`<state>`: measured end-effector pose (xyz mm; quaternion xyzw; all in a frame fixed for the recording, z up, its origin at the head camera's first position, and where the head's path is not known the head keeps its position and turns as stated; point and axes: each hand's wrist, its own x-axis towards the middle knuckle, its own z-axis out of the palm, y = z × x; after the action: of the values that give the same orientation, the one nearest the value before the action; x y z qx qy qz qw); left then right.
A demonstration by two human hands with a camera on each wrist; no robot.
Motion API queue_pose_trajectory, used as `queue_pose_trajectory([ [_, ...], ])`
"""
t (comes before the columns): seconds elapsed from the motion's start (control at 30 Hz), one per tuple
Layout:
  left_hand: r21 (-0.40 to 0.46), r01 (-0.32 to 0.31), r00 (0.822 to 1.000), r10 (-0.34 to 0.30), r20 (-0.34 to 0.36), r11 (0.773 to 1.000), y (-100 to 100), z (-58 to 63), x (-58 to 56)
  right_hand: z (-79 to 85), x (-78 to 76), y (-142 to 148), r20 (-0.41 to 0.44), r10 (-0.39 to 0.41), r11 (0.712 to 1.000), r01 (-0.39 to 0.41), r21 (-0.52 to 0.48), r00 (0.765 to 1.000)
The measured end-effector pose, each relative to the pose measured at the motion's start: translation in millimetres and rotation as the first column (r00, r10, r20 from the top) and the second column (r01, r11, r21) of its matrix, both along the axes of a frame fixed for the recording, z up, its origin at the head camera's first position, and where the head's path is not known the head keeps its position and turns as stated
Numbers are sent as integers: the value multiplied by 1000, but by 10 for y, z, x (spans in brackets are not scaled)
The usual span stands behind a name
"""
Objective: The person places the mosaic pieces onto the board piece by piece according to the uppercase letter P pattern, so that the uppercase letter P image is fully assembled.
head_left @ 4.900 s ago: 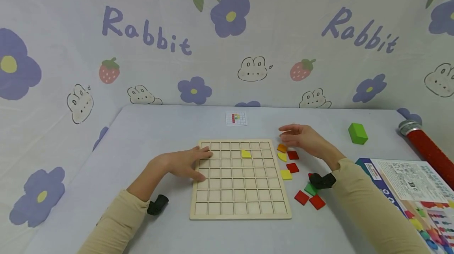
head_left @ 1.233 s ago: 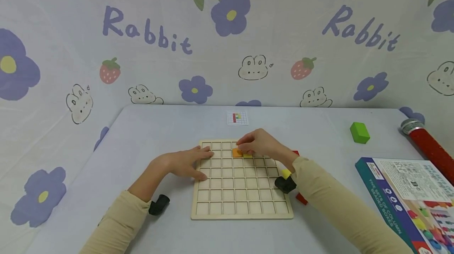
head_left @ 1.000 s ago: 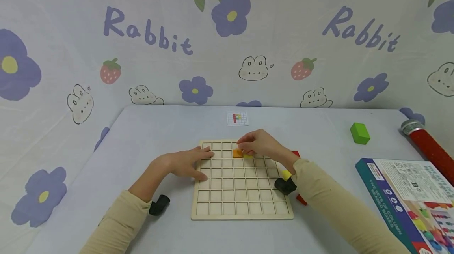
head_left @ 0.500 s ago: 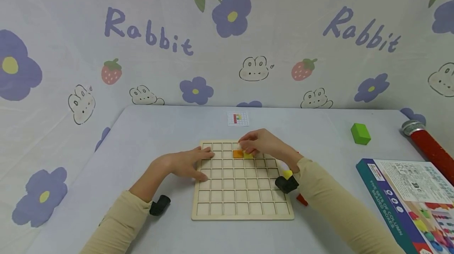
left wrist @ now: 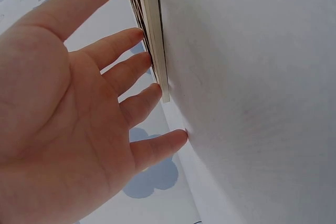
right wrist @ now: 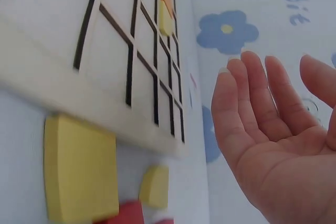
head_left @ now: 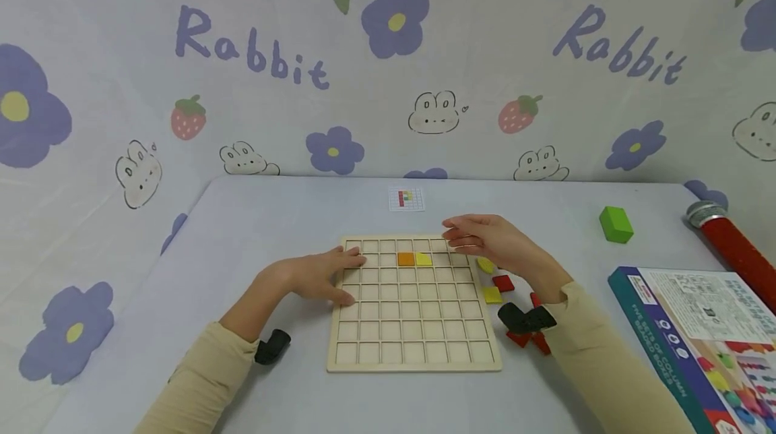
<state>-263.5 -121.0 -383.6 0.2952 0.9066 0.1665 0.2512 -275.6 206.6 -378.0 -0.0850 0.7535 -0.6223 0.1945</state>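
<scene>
left hand (head_left: pixel 318 277) on grid board (head_left: pixel 411 311)'s ten-o'clock edge, fingers spread
right hand (head_left: pixel 494 240) hovers around two o'clock, fingers released

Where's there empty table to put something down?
There's bare table between the card and the green block, in front of the board, and left of the card, beyond the left hand. It's crowded just right of the board: red tiles and yellow tiles lie there, with the right hand close by.

Gap between card (head_left: pixel 406 199) and board (head_left: pixel 414 311)
</scene>
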Motion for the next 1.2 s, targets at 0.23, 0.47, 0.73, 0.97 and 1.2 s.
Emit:
queue_pose_trajectory([
  [0.23,-26,1,1000,-1,-9,1000,-2,2,-12,-31,100,307,-10,-71,997,71,-5,997],
  [0.47,-22,10,1000,-10,-10,1000,10,8,-19,-51,215,531,-48,-6,992,11,125,999],
  [0.73,-21,4,1000,-4,-3,1000,9,7,-20,-121,229,676,-80,72,983,-57,176,994],
  [0.97,-5,13,1000,-13,-5,1000,-1,-4,-1,-207,224,747,-127,121,954,-80,290,985],
  [1.2,4,28,1000,-28,-11,1000,11,6,3,-203,252,733,-175,194,926,-121,357,965],
])
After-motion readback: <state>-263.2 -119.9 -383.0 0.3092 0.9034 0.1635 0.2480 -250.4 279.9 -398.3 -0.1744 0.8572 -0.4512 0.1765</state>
